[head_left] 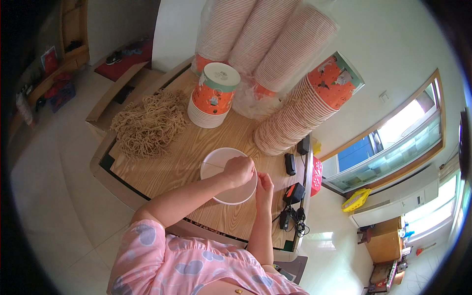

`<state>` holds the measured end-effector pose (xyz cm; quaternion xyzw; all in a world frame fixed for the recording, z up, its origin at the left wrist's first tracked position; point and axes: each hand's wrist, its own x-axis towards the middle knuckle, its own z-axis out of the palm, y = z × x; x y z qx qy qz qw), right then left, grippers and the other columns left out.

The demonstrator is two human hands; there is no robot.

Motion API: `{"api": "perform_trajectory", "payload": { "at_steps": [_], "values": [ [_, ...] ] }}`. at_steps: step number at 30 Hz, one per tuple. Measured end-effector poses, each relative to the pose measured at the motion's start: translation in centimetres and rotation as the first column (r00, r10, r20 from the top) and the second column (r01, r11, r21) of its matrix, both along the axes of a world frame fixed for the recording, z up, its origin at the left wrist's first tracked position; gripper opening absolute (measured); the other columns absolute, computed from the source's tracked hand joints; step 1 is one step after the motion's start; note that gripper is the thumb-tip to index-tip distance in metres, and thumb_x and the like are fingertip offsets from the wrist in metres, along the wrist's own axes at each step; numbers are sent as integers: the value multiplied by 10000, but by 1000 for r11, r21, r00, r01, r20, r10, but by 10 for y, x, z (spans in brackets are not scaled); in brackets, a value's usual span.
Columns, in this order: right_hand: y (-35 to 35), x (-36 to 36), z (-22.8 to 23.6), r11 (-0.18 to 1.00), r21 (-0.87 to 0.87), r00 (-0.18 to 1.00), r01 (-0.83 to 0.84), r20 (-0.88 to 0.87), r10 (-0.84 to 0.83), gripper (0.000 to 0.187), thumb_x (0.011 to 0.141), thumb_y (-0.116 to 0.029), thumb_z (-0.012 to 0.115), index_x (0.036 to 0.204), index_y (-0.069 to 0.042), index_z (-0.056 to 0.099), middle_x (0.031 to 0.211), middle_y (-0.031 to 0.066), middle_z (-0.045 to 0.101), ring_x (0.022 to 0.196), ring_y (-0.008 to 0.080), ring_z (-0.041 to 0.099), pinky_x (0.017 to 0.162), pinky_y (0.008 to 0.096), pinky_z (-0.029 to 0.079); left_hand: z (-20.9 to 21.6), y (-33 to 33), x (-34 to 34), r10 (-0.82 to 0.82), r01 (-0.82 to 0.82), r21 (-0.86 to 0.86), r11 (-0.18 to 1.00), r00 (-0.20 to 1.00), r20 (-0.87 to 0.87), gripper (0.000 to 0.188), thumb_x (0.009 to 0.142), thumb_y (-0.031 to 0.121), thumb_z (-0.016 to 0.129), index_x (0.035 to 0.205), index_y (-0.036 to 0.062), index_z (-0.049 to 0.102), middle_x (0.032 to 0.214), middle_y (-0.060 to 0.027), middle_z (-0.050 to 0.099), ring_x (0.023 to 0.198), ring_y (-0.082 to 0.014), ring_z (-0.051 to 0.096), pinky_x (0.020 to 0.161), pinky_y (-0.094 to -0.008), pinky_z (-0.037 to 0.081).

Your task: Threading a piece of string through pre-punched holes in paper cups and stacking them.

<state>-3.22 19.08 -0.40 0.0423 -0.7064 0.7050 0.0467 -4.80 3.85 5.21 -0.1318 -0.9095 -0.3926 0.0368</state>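
Note:
A white paper bucket (230,197) stands on the wooden table with its open mouth toward me. A thin light cord (213,165) crosses its mouth from the left rim toward my left hand (239,171). The fingers of that hand are closed at the bucket's right inner rim, pinching the cord. My right hand (264,187) is closed just outside the same rim, fingertips close to the left hand's. What it pinches is hidden. Left of the bucket lies a tangled heap of tan cords (150,124).
Behind stands a short stack of orange-printed buckets (214,96), upside down. A tall leaning stack (309,103) and plastic-wrapped stacks (265,44) rise farther back. Black adapters (293,193) and coiled cables (299,221) lie along the table's right edge. A cardboard box (115,98) adjoins the far left.

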Motion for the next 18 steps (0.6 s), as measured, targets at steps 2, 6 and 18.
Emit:
{"api": "perform_trajectory", "payload": {
  "at_steps": [2,6,18],
  "values": [
    [1,0,-1,994,100,999,33,-34,-29,75,903,-22,517,945,9,571,857,19,598,791,89,540,717,216,446,1,-1,-1,-10,10,-6,1000,1000,11,110,730,158,624,765,81,695,814,-126,653,733,-302,644,649,-427,510],
    [4,5,8,996,92,993,19,-114,-8,26,910,-21,498,897,-8,516,837,34,582,785,101,541,706,233,451,19,-10,-6,-94,48,-182,982,962,-257,123,745,165,633,812,77,687,959,-125,591,816,-316,640,679,-421,521],
    [7,1,68,696,710,958,107,-262,120,53,886,-52,510,918,-11,500,803,140,614,757,258,632,654,335,495,41,-26,-14,-395,366,-410,835,919,16,171,726,202,679,801,49,690,782,-143,655,759,-309,648,667,-378,513]
  ]
}}
